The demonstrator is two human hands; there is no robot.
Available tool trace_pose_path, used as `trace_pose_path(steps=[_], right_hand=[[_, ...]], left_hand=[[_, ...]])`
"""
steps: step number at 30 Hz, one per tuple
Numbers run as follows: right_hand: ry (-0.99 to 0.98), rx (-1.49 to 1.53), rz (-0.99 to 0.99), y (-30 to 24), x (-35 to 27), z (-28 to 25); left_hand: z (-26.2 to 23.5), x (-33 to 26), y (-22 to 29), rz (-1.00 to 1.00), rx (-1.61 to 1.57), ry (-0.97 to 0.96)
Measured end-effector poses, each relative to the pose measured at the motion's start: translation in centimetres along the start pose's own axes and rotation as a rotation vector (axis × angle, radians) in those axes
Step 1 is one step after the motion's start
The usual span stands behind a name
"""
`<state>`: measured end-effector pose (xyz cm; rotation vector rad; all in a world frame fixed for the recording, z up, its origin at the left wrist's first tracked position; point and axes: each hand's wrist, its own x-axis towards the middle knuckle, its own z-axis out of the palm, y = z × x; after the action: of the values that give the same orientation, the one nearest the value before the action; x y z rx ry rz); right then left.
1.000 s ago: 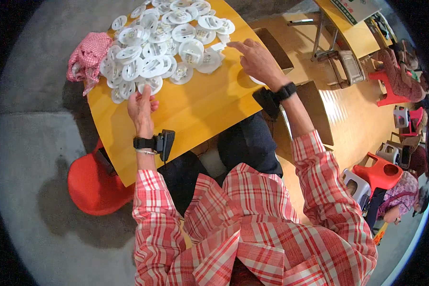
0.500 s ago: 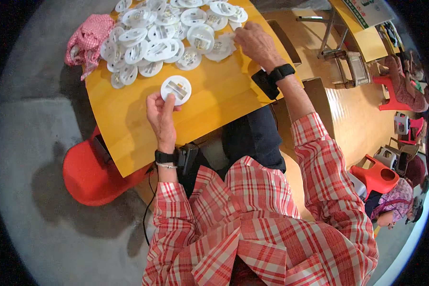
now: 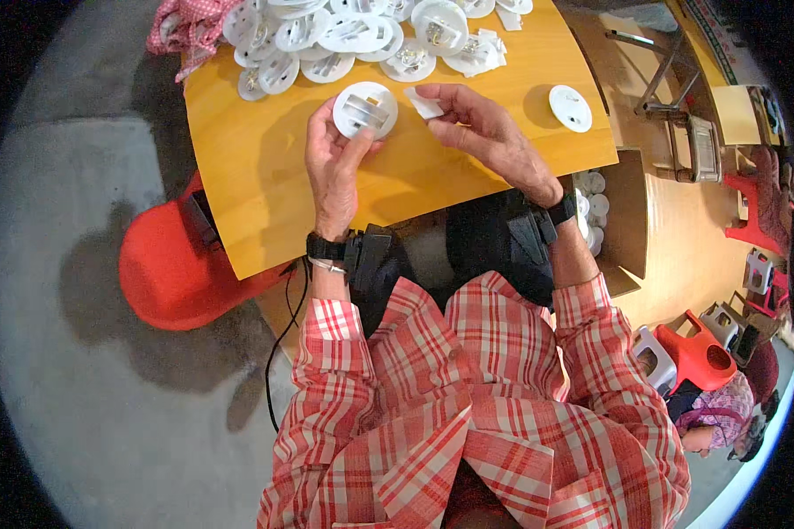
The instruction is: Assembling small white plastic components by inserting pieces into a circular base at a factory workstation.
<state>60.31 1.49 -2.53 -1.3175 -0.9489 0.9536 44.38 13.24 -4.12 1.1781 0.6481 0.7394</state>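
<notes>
My left hand (image 3: 331, 172) holds a round white plastic disc (image 3: 367, 89) over the table, thumb on its face and fingers behind it. Raised rectangular slots cross the disc's middle. Close on its right, my right hand (image 3: 490, 137) pinches a small flat white rectangular piece (image 3: 423, 104) between thumb and fingers; a narrow gap lies between piece and disc. Beyond my hands, a heap of similar white discs (image 3: 355, 35) covers the far part of the yellow table (image 3: 265, 176). Several loose white flat pieces (image 3: 494, 55) lie at the heap's right end.
One white disc (image 3: 571, 108) lies alone near the table's right edge. Below that edge, an open cardboard box (image 3: 627, 212) stands by more white discs (image 3: 597, 206). A pink dotted cloth (image 3: 185, 31) is at the far left, a red chair (image 3: 154, 273) nearer. Another person (image 3: 723, 414) sits far right.
My right hand has come back from the heap's right end to beside the disc, now with the white piece. The view has shifted, and the lone disc at the right shows.
</notes>
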Motion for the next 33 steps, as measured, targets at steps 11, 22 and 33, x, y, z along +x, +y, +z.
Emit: trace_pose_path(steps=[11,22,33], right_hand=[[0.070,0.074,0.111,1.5,0.8,0.1],[0.083,0.009,-0.038,2.4,0.7,1.4],[0.129,0.100,0.027,2.8,0.9,1.4]], left_hand=[[0.2,0.0,0.0,0.034,0.084,-0.039],[0.0,0.0,-0.1,0.014,0.031,-0.066],[0.3,0.0,0.0,-0.013,0.081,-0.065]])
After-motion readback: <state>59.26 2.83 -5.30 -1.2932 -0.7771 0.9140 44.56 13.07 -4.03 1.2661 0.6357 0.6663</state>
